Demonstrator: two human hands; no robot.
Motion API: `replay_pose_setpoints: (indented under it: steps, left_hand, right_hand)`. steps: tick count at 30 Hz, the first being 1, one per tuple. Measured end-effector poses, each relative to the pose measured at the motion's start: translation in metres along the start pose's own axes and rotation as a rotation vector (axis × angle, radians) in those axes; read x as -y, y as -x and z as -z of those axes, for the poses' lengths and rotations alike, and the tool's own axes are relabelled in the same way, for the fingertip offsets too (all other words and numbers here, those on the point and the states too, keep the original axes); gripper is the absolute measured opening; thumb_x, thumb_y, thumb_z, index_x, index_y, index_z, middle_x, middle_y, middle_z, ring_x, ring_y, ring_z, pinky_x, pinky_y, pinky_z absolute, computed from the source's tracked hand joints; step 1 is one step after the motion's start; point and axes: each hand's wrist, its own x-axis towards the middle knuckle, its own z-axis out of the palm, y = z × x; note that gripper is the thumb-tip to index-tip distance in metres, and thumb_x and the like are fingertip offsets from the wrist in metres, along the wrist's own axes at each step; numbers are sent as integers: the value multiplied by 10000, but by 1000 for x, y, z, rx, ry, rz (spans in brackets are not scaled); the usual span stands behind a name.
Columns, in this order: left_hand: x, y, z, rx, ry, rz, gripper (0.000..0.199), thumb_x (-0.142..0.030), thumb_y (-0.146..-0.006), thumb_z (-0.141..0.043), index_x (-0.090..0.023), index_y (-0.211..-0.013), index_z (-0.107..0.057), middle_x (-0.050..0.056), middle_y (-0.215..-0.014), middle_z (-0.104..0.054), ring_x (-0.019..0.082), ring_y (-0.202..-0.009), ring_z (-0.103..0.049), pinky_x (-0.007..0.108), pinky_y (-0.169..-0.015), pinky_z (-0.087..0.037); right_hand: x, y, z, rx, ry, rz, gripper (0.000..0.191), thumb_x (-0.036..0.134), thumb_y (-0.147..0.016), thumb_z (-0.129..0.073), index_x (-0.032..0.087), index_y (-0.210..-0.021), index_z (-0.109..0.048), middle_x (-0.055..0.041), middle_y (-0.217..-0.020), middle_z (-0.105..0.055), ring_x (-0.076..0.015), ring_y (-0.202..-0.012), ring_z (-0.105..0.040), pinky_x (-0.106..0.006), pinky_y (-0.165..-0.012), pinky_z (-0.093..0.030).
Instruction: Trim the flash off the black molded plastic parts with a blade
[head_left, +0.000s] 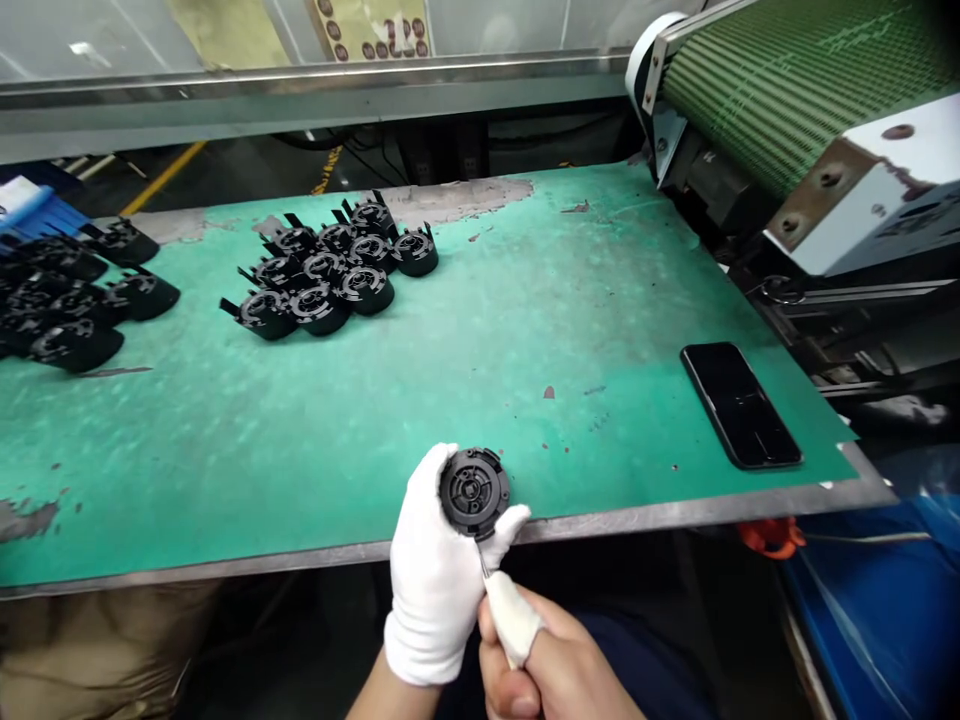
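Note:
My left hand (433,570), in a white glove, is closed around a round black plastic part (474,492). The part's ribbed face, with a hub in the middle, points up at me, near the table's front edge. My right hand (551,660) is bare except for a cream-coloured cover over what looks like the thumb. It grips a thin metal-tipped tool (484,562), whose body is mostly hidden in the fingers. The tool's tip is at the part's lower rim, beside my left thumb; whether it touches the plastic I cannot tell.
Several black cup-shaped parts (322,270) stand grouped on the green table mat (525,330). More black parts (75,335) are at the left, by a blue bin (52,215). A phone (741,405) lies at right. A green conveyor belt (810,80) juts in at upper right.

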Motion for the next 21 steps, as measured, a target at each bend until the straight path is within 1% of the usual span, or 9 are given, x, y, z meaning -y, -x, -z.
replay_pose_setpoints:
  steps: [3, 5, 8, 10, 13, 15, 16, 19, 21]
  left_hand:
    - [-2, 0, -1, -16, -33, -59, 840, -570, -721, -820, -186, -1373, -455, 145, -1285, -609, 333, -1197, -624, 534, -1071, -523]
    - [-3, 2, -2, -13, -40, -79, 820, -551, -738, -812, -181, -1373, -448, 157, -1287, -604, 343, -1212, -616, 549, -1071, -521]
    - [-6, 5, -1, 13, -19, -37, 793, -518, -772, -783, -168, -1386, -425, 181, -1321, -585, 355, -1264, -585, 570, -1091, -504]
    - [-7, 3, 6, 61, 24, 8, 759, -463, -809, -750, -169, -1413, -395, 184, -1374, -557, 347, -1324, -544, 573, -1134, -470]
    - [-1, -11, 26, 294, 132, 10, 760, -357, -866, -680, -228, -1511, -300, 145, -1535, -444, 304, -1438, -436, 557, -1215, -382]
    - [9, -25, 43, 482, 206, -20, 725, -314, -920, -606, -315, -1553, -253, 64, -1614, -367, 254, -1489, -370, 523, -1257, -317]
    - [15, -31, 51, 496, 242, -12, 671, -309, -947, -568, -350, -1549, -274, 23, -1618, -369, 228, -1495, -360, 499, -1272, -289]
    - [29, -43, 65, 313, 373, 117, 538, -352, -975, -544, -388, -1491, -396, -24, -1583, -432, 206, -1480, -386, 460, -1276, -280]
    - [33, -44, 67, 221, 460, 195, 566, -399, -957, -582, -385, -1490, -391, -9, -1589, -423, 226, -1475, -396, 467, -1257, -321]
  right_hand:
    - [-4, 1, -2, -33, 18, 34, 568, 780, -802, -625, 230, -813, -481, 117, -489, -341, -51, -373, -209, -221, -392, -117]
    - [-2, 5, -3, -67, 67, 128, 593, 801, -770, -649, 235, -749, -473, 102, -477, -327, -65, -388, -236, -215, -400, -172]
    - [16, 16, -2, -105, 118, 331, 632, 846, -731, -645, 249, -690, -442, 74, -498, -319, -99, -428, -299, -228, -420, -280]
    - [35, 23, 1, -138, 98, 416, 585, 822, -825, -558, 253, -736, -456, 75, -528, -310, -97, -421, -260, -221, -399, -276]
    - [59, 27, 10, -228, 88, 501, 452, 672, -963, -497, 245, -818, -482, 76, -576, -358, -80, -425, -237, -182, -376, -238]
    - [68, 26, 20, -283, 159, 537, 398, 609, -980, -526, 236, -845, -497, 65, -622, -418, -78, -455, -320, -176, -397, -282]
    - [71, 26, 27, -303, 224, 538, 377, 596, -984, -529, 236, -874, -510, 60, -646, -444, -81, -473, -360, -182, -412, -308]
    - [80, 23, 46, -361, 537, 500, 305, 547, -1016, -498, 258, -1088, -567, 41, -738, -524, -99, -520, -424, -217, -461, -361]
    - [90, 20, 54, -354, 880, 511, 307, 466, -1037, -481, 266, -1241, -594, -11, -877, -613, -147, -692, -553, -267, -612, -467]
